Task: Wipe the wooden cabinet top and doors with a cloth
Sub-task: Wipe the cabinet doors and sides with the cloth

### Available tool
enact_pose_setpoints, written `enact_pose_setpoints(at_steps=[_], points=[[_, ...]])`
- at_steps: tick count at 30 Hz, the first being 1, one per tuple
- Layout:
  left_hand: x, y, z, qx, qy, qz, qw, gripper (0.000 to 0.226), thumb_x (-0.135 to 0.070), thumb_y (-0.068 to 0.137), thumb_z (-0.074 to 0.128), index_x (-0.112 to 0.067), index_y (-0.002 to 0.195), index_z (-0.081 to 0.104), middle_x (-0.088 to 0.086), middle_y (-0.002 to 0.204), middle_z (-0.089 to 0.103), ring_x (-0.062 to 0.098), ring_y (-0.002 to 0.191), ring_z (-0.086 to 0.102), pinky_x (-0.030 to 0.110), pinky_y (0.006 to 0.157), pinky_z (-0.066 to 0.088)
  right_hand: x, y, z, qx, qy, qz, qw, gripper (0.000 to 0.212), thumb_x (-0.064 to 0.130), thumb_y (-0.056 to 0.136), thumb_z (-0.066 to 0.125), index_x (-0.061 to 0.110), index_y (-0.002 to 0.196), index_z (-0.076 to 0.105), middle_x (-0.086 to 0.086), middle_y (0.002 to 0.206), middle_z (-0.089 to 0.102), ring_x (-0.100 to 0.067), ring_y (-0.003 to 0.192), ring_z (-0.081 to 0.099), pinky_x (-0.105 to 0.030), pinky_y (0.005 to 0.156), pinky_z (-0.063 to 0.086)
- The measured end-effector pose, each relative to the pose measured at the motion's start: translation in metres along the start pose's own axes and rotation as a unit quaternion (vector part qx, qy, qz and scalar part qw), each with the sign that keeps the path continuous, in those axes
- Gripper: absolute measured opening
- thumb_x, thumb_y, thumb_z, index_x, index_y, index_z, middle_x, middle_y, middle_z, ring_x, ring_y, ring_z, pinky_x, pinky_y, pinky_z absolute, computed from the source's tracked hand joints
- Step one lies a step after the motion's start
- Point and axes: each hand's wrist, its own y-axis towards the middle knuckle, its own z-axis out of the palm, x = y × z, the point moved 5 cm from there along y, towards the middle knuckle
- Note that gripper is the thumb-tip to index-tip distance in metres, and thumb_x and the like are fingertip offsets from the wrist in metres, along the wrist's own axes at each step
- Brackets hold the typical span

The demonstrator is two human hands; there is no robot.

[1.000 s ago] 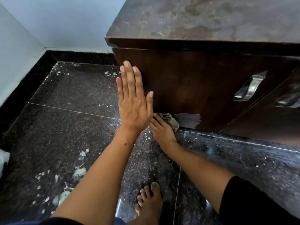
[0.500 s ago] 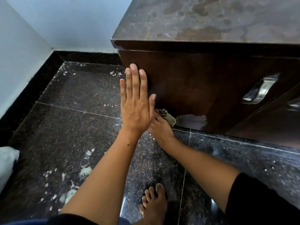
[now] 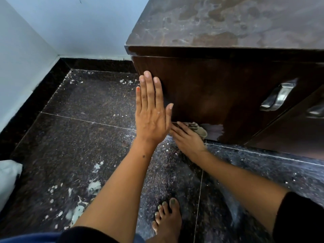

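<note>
The dark wooden cabinet door [image 3: 219,95] faces me under a blotchy, dusty cabinet top [image 3: 228,21]. My left hand [image 3: 151,113] lies flat with straight fingers against the door's left edge. Lower down, my right hand [image 3: 187,139] presses a pale folded cloth [image 3: 199,129] against the bottom of the door, near the floor. Its fingertips are partly hidden behind my left hand. A pale worn patch [image 3: 213,132] shows on the door just right of the cloth.
A metal handle [image 3: 277,96] sits on the door's right side, and a second door [image 3: 298,130] with its own handle stands ajar at the far right. The dark speckled floor [image 3: 78,137] carries white flecks. My bare foot [image 3: 168,218] is below. A white object [image 3: 8,176] lies at left.
The view has shifted so the cabinet sits further right. My right hand with the cloth has slid slightly left along the door's bottom. My left hand stays flat on the door.
</note>
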Motion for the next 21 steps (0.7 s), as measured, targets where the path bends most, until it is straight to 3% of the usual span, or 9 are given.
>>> enact_pose_setpoints(at_steps=[5, 11, 14, 17, 19, 21], points=[[-0.005, 0.000, -0.002, 0.006, 0.001, -0.023, 1.000, 0.068, -0.031, 0.098, 0.035, 0.010, 0.143, 0.005, 0.033, 0.151, 0.014, 0.038, 0.143, 0.006, 0.045, 0.119, 0.006, 0.008, 0.026, -0.023, 0.001, -0.019, -0.032, 0.999, 0.056, 0.032, 0.101, 0.027, 0.009, 0.149, 0.010, -0.006, 0.159, 0.001, -0.027, 0.145, -0.008, -0.052, 0.091, -0.030], [-0.005, 0.000, -0.003, 0.002, -0.010, -0.019, 1.000, 0.068, -0.029, 0.097, 0.037, 0.010, 0.144, 0.007, 0.034, 0.151, 0.013, 0.040, 0.143, 0.008, 0.047, 0.119, 0.008, 0.002, -0.026, 0.039, 0.035, -0.041, -0.095, 0.994, 0.054, 0.020, 0.102, 0.017, -0.002, 0.143, -0.010, -0.008, 0.158, -0.009, -0.027, 0.144, -0.013, -0.044, 0.107, -0.020], [-0.009, 0.001, -0.003, 0.009, -0.014, -0.029, 0.999, 0.068, -0.029, 0.098, 0.037, 0.011, 0.144, 0.008, 0.035, 0.150, 0.012, 0.042, 0.142, 0.008, 0.048, 0.119, 0.008, -0.020, -0.056, 0.052, -0.047, -0.045, -0.059, 0.996, 0.052, 0.014, 0.097, 0.016, 0.001, 0.146, 0.004, -0.009, 0.158, -0.004, -0.029, 0.145, -0.007, -0.046, 0.112, -0.013], [-0.014, 0.001, -0.004, 0.011, -0.025, -0.047, 0.999, 0.069, -0.030, 0.098, 0.036, 0.013, 0.143, 0.009, 0.036, 0.150, 0.010, 0.044, 0.142, 0.006, 0.048, 0.119, 0.007, -0.038, -0.062, 0.034, -0.167, -0.013, 0.023, 0.986, 0.050, 0.013, 0.095, 0.018, 0.007, 0.145, 0.022, -0.002, 0.156, 0.017, -0.023, 0.144, 0.017, -0.043, 0.119, 0.006], [-0.021, 0.001, -0.005, 0.017, -0.031, -0.041, 0.999, 0.069, -0.031, 0.098, 0.035, 0.013, 0.143, 0.007, 0.037, 0.150, 0.008, 0.043, 0.142, 0.005, 0.048, 0.119, 0.006, -0.045, -0.059, 0.023, -0.187, -0.018, 0.042, 0.981, 0.052, 0.017, 0.094, 0.028, 0.011, 0.146, 0.025, 0.000, 0.156, 0.019, -0.022, 0.144, 0.018, -0.042, 0.118, 0.005], [-0.030, -0.002, -0.003, 0.032, -0.026, 0.007, 0.999, 0.068, -0.032, 0.097, 0.032, 0.012, 0.144, 0.007, 0.033, 0.151, 0.008, 0.040, 0.143, 0.004, 0.047, 0.119, 0.006, -0.039, -0.056, 0.024, -0.165, -0.042, -0.004, 0.985, 0.057, 0.019, 0.093, 0.035, 0.013, 0.148, 0.021, -0.003, 0.158, 0.007, -0.025, 0.146, 0.004, -0.044, 0.117, -0.005]])
